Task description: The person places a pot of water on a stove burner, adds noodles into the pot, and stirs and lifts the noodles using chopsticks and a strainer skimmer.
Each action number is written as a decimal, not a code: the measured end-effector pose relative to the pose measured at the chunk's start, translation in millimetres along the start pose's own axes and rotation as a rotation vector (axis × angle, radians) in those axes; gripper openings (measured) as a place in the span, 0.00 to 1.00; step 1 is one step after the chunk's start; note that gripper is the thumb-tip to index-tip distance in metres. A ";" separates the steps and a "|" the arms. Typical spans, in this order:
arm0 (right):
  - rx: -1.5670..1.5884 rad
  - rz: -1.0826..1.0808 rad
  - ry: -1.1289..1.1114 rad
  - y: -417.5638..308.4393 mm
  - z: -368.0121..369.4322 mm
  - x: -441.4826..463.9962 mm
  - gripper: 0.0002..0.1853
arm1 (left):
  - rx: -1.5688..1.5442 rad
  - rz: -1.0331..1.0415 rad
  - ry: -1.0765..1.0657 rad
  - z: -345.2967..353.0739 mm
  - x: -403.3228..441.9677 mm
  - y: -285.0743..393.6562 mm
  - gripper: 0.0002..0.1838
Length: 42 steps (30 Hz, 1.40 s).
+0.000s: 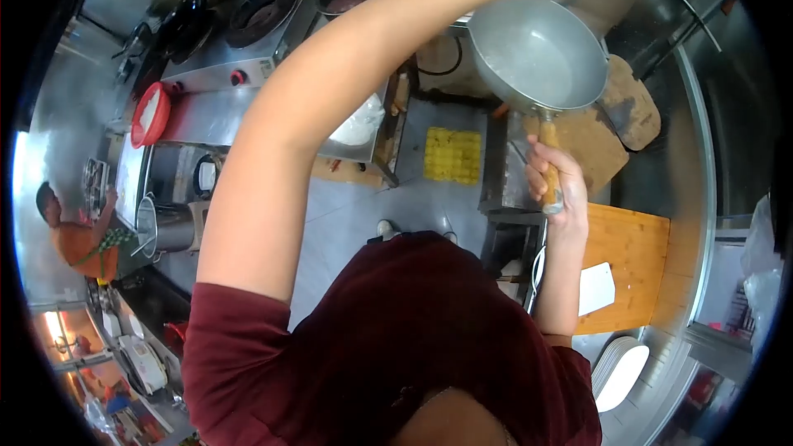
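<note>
Grey floor (347, 227); round metal pan (541, 58), wooden handle (548, 134) in right fingers (537, 163).

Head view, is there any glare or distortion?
Head view: fisheye distortion, with black corners and a bowed metal strip at right; head view: a bright patch at far left looks washed out; head view: soft shine inside the pan.

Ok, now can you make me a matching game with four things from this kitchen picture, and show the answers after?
Things:
1. Pan
2. Bowl
3. Plates
4. Other person's top

Clues:
A. White and stacked
B. Orange
C. Held by its handle in the right hand
D. Bright red

Right pairs: 1-C, 2-D, 3-A, 4-B
</note>
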State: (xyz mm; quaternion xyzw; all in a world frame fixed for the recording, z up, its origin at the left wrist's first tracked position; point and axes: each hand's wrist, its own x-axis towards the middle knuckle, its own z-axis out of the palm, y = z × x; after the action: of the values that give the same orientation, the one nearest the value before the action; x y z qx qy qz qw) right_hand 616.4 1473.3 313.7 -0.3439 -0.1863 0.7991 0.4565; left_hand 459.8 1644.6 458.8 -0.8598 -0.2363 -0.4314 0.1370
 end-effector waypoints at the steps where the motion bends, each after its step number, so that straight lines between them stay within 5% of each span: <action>1: -0.012 -0.001 -0.002 1.0 -1.4 1.4 0.10 | -0.001 0.017 -0.007 -0.8 0.8 -1.6 0.23; 42: -0.011 -0.015 0.005 2.6 -7.1 2.9 0.09 | -0.018 -0.013 0.053 -2.9 2.8 9.4 0.20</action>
State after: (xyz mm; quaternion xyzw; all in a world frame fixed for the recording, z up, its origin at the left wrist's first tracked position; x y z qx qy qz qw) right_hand 619.0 1474.3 306.0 -0.3471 -0.1922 0.7937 0.4611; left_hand 464.2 1636.0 462.5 -0.8477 -0.2343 -0.4571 0.1326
